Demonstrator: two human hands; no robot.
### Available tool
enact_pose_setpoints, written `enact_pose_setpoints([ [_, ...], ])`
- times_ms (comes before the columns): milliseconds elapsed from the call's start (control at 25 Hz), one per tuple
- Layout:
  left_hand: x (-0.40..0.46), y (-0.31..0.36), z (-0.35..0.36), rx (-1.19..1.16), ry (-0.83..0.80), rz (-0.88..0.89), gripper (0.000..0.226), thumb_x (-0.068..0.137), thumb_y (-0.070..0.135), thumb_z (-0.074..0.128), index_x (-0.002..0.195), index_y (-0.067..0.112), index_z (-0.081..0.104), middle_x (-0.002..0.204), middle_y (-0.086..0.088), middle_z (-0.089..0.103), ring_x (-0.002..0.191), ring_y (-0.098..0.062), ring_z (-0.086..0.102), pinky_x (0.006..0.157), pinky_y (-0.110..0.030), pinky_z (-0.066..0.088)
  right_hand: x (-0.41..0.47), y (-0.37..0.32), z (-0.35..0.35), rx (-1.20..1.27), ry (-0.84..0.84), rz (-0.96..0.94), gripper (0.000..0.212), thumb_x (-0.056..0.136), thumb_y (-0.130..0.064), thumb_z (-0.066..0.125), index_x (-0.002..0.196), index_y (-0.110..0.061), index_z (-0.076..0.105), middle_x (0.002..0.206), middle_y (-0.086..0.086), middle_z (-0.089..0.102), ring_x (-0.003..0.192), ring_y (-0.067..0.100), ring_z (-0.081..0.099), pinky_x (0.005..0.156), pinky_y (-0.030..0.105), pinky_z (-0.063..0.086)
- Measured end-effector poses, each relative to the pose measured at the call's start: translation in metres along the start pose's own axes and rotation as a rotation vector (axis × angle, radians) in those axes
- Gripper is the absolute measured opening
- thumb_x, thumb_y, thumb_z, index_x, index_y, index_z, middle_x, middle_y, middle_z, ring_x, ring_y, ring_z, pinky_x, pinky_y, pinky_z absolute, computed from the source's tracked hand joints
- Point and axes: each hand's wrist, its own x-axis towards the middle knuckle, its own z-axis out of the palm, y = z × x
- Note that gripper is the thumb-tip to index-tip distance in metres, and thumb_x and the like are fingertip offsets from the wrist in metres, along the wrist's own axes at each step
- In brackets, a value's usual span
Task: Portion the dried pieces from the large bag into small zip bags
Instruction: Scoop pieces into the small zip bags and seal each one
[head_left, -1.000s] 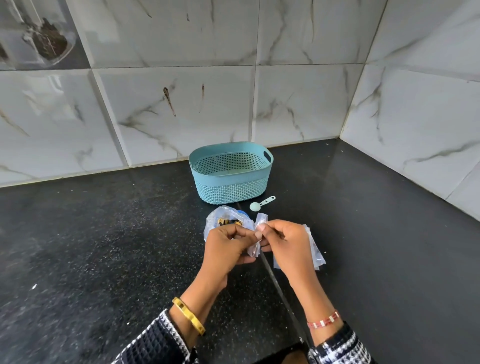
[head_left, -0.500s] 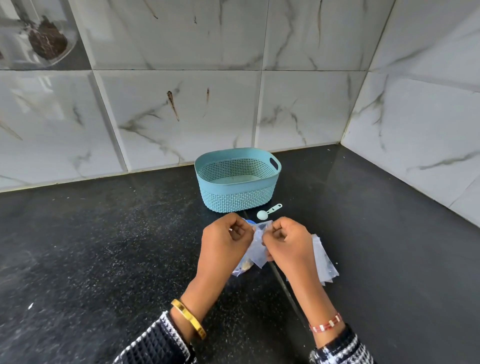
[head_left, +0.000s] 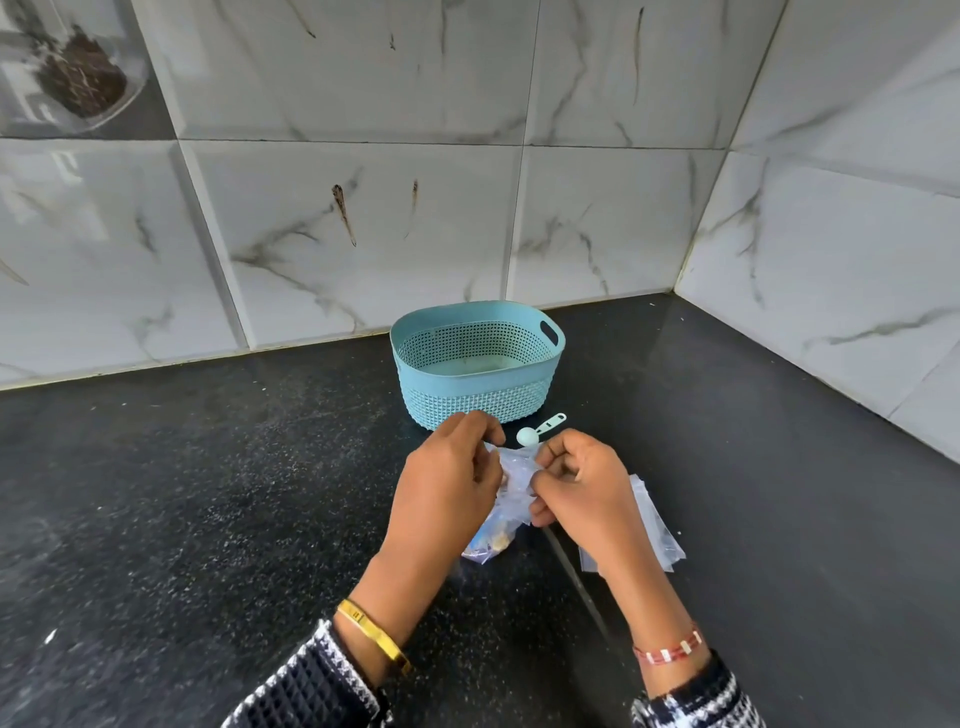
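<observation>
At frame centre, left hand (head_left: 447, 483) and right hand (head_left: 576, 478) pinch one clear zip bag (head_left: 511, 488) holding perhaps a few dried pieces (head_left: 493, 543); one teal basket (head_left: 478, 400) sits behind.

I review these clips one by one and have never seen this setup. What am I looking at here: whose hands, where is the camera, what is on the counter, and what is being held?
There is no machine here. A person wears a wide-angle camera on the head, looking down at their own hands. The left hand and right hand both pinch a clear plastic bag holding a few dried pieces at its lower end. On the black counter stand a blue perforated basket, a small pale measuring spoon, and a pile of empty small zip bags beside the right wrist.
</observation>
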Motion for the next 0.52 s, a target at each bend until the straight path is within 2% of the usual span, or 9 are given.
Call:
enact_pose_setpoints([
  [80, 0.003, 0.001, -0.002, -0.023, -0.082, -0.011, 0.023, 0.077, 0.002, 0.060, 0.088, 0.021, 0.056, 0.072, 0.008, 0.052, 0.061, -0.013, 0.054, 0.059, -0.020, 0.045, 0.001, -0.001, -0.001, 0.000, 0.016, -0.002, 0.024, 0.080, 0.009, 0.049, 0.072, -0.013, 0.053, 0.065, 0.011, 0.058, 0.045, 0.015, 0.054, 0.050, 0.032, 0.055],
  [160, 0.007, 0.003, -0.002, -0.067, -0.183, -0.051, 0.024, 0.077, 0.004, 0.063, 0.089, 0.023, 0.057, 0.070, 0.004, 0.058, 0.059, -0.012, 0.056, 0.059, -0.016, 0.043, 0.001, -0.003, -0.002, 0.004, 0.010, 0.003, 0.024, 0.081, 0.009, 0.046, 0.075, -0.012, 0.055, 0.067, 0.012, 0.059, 0.044, 0.013, 0.053, 0.047, 0.028, 0.051],
  [240, 0.011, 0.004, -0.004, -0.108, -0.240, -0.093, 0.022, 0.077, 0.004, 0.064, 0.090, 0.021, 0.061, 0.068, -0.001, 0.062, 0.060, -0.018, 0.060, 0.062, -0.022, 0.047, 0.002, -0.004, -0.002, -0.002, -0.008, 0.003, 0.022, 0.083, 0.007, 0.046, 0.078, -0.012, 0.056, 0.064, 0.009, 0.059, 0.040, 0.009, 0.051, 0.044, 0.024, 0.048],
  [320, 0.012, 0.005, -0.006, -0.089, -0.210, -0.090, 0.025, 0.075, 0.000, 0.060, 0.090, 0.020, 0.063, 0.065, -0.003, 0.060, 0.059, -0.019, 0.058, 0.062, -0.029, 0.048, 0.003, -0.003, -0.002, -0.056, 0.001, -0.021, 0.021, 0.085, 0.002, 0.051, 0.076, -0.017, 0.055, 0.062, 0.006, 0.057, 0.040, 0.007, 0.050, 0.044, 0.024, 0.047],
  [400, 0.013, 0.005, -0.009, 0.026, -0.171, -0.028, 0.032, 0.072, 0.001, 0.057, 0.094, 0.023, 0.063, 0.066, 0.005, 0.052, 0.060, -0.014, 0.053, 0.062, -0.028, 0.046, 0.002, -0.003, -0.001, -0.203, 0.072, -0.105, 0.022, 0.082, 0.001, 0.055, 0.072, -0.018, 0.051, 0.061, 0.000, 0.053, 0.046, 0.008, 0.047, 0.049, 0.022, 0.046],
  [480, 0.014, 0.008, -0.010, 0.142, -0.180, 0.032, 0.036, 0.073, 0.004, 0.056, 0.099, 0.028, 0.063, 0.075, 0.009, 0.045, 0.065, -0.014, 0.052, 0.062, -0.028, 0.045, -0.001, -0.006, 0.001, -0.405, 0.153, -0.247, 0.022, 0.077, 0.004, 0.055, 0.073, -0.016, 0.046, 0.068, -0.005, 0.047, 0.053, 0.007, 0.042, 0.049, 0.014, 0.035],
  [520, 0.014, 0.010, -0.010, 0.165, -0.203, 0.041, 0.038, 0.074, 0.004, 0.056, 0.102, 0.029, 0.063, 0.081, 0.007, 0.045, 0.068, -0.015, 0.053, 0.062, -0.029, 0.047, -0.002, -0.008, 0.002, -0.476, 0.170, -0.305, 0.024, 0.077, 0.006, 0.053, 0.073, -0.016, 0.045, 0.072, -0.005, 0.045, 0.056, 0.009, 0.041, 0.049, 0.015, 0.033],
])
